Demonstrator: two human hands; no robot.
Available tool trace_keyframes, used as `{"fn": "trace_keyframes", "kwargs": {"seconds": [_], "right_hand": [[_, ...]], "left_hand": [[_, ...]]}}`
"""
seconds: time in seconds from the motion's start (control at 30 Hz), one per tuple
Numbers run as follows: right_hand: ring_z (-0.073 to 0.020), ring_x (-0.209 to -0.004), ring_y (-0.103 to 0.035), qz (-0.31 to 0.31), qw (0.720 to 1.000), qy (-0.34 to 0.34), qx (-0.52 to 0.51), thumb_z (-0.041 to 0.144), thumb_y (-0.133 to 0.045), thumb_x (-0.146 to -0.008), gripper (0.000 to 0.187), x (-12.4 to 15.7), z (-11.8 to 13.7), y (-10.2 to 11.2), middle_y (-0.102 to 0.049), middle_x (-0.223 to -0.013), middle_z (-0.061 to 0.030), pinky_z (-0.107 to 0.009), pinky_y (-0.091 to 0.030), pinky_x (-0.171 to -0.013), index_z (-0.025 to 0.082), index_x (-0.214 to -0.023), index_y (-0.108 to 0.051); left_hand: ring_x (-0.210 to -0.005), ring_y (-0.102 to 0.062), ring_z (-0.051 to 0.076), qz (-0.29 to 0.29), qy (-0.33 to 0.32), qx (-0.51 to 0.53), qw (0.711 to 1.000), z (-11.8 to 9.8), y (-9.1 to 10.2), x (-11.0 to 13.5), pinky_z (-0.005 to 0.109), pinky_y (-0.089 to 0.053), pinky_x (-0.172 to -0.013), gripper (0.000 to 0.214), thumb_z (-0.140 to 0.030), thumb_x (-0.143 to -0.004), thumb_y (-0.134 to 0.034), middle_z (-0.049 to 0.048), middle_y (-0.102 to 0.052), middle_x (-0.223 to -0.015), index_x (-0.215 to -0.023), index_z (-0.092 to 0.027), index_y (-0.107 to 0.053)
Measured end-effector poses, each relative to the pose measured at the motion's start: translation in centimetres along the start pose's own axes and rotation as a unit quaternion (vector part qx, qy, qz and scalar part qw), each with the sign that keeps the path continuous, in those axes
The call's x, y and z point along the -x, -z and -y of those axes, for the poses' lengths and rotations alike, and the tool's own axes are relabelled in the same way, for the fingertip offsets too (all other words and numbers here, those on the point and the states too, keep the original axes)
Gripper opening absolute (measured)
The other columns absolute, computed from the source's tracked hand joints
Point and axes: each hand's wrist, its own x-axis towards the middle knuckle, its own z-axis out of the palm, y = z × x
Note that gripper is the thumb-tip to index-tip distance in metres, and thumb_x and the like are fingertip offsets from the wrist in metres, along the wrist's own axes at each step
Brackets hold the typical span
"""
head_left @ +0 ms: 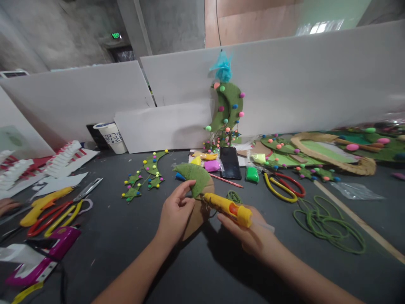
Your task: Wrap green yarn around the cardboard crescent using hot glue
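My left hand (175, 211) is closed on a brown cardboard crescent (196, 221), fingers at its inner edge. Green felt (193, 172) covers the upper part of the crescent, while bare cardboard shows along its right side and below. In my right hand (253, 236) is a yellow hot glue gun (226, 206), a clear glue stick (265, 226) jutting from its back end. The gun's nozzle points left, at the felt's lower edge; whether it touches cannot be made out. Just behind the gun lies a small coil of green cord (234, 196).
Behind are a phone (230, 162), clay packets (211, 165) and a decorated green crescent (234, 105) against a white board. Scissors (284, 185) and loose green cord (329, 228) lie right; more scissors, another glue gun (44, 204) and another person's hand (8, 207) left.
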Motion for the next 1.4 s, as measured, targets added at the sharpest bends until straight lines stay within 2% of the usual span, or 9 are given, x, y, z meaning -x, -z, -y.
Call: {"fn": "trace_keyframes", "kwargs": {"seconds": [0.33,0.57,0.7,0.8,1.03,1.1,1.2,1.3,1.4], "right_hand": [[-0.0139,-0.052,-0.046,0.0,0.998,-0.051,0.042,0.045,-0.046,-0.087,0.033,-0.4,0.3,0.4,-0.05,-0.056,0.0008,-0.026,-0.035,-0.049,0.022,-0.064,-0.049],[-0.0152,-0.059,-0.05,-0.107,0.989,0.011,0.1,0.036,-0.05,-0.084,0.021,-0.6,0.4,0.5,-0.055,-0.068,-0.0018,-0.027,-0.038,-0.055,0.022,-0.07,-0.048],[-0.0141,-0.061,-0.049,0.03,0.989,0.068,0.127,0.032,-0.053,-0.083,0.018,-0.3,0.9,-0.1,-0.055,-0.071,-0.0012,-0.026,-0.038,-0.056,0.02,-0.07,-0.049],[-0.0162,-0.068,-0.049,0.146,0.96,0.144,0.188,0.034,-0.058,-0.081,0.018,0.2,1.1,-0.8,-0.056,-0.075,-0.0027,-0.028,-0.039,-0.061,0.019,-0.073,-0.052],[-0.0198,-0.088,-0.053,0.236,0.942,0.164,0.175,0.03,-0.071,-0.069,0.034,0.7,1.5,-0.3,-0.059,-0.099,-0.0058,-0.03,-0.045,-0.078,0.018,-0.098,-0.06],[-0.0199,-0.092,-0.054,0.214,0.951,0.157,0.158,0.026,-0.067,-0.074,0.033,0.4,1.5,0.0,-0.059,-0.102,-0.0058,-0.03,-0.045,-0.081,0.019,-0.105,-0.06],[-0.0184,-0.092,-0.055,0.117,0.975,0.123,0.142,0.017,-0.053,-0.084,0.017,-0.2,1.1,0.1,-0.059,-0.099,-0.0054,-0.029,-0.045,-0.081,0.019,-0.101,-0.059],[-0.018,-0.089,-0.055,0.023,0.986,0.081,0.143,0.016,-0.053,-0.086,0.009,-0.5,0.7,0.0,-0.056,-0.099,-0.0057,-0.03,-0.045,-0.079,0.019,-0.094,-0.057],[-0.0187,-0.087,-0.055,-0.009,0.984,0.062,0.164,0.018,-0.057,-0.083,0.006,-0.7,0.5,-0.2,-0.054,-0.099,-0.0059,-0.03,-0.046,-0.075,0.019,-0.089,-0.056]], "left_hand": [[-0.088,-0.067,0.016,-0.004,-0.006,-0.029,1.0,0.2,0.1,-0.2,0.023,-0.047,-0.074,0.043,-0.014,-0.071,-0.055,0.0104,-0.067,-0.12,-0.114,-0.017,-0.061],[-0.067,-0.064,0.011,-0.016,-0.007,-0.024,1.0,1.5,0.7,-1.3,0.022,-0.048,-0.067,0.046,-0.016,-0.072,-0.056,0.0105,-0.064,-0.123,-0.118,-0.019,-0.058],[-0.085,-0.068,0.017,-0.048,-0.009,-0.04,0.998,2.2,1.8,-2.5,0.026,-0.049,-0.072,0.048,-0.015,-0.07,-0.056,0.0124,-0.062,-0.126,-0.117,-0.019,-0.059],[-0.108,-0.062,0.023,-0.076,-0.021,-0.049,0.996,2.2,2.6,-3.2,0.028,-0.049,-0.08,0.047,-0.015,-0.07,-0.056,0.0132,-0.063,-0.124,-0.116,-0.018,-0.059],[-0.104,-0.064,0.023,-0.057,-0.024,-0.008,0.998,1.1,2.3,-2.6,0.027,-0.05,-0.076,0.045,-0.019,-0.069,-0.059,0.0127,-0.063,-0.124,-0.114,-0.018,-0.059],[-0.098,-0.067,0.021,-0.042,-0.022,0.004,0.999,0.5,1.7,-2.0,0.026,-0.051,-0.076,0.045,-0.019,-0.068,-0.061,0.0123,-0.065,-0.122,-0.113,-0.017,-0.06],[-0.083,-0.069,0.019,0.007,0.005,0.041,0.999,-0.3,0.9,-0.9,0.026,-0.052,-0.069,0.046,-0.02,-0.067,-0.063,0.0118,-0.066,-0.12,-0.113,-0.017,-0.06],[-0.087,-0.068,0.019,0.053,0.028,0.048,0.997,-0.6,0.1,0.1,0.025,-0.051,-0.071,0.046,-0.018,-0.068,-0.062,0.0112,-0.066,-0.12,-0.114,-0.017,-0.06],[-0.086,-0.067,0.016,0.084,0.04,0.025,0.995,-0.4,-0.5,0.8,0.024,-0.05,-0.072,0.045,-0.015,-0.071,-0.059,0.0103,-0.065,-0.122,-0.116,-0.019,-0.059]]}}
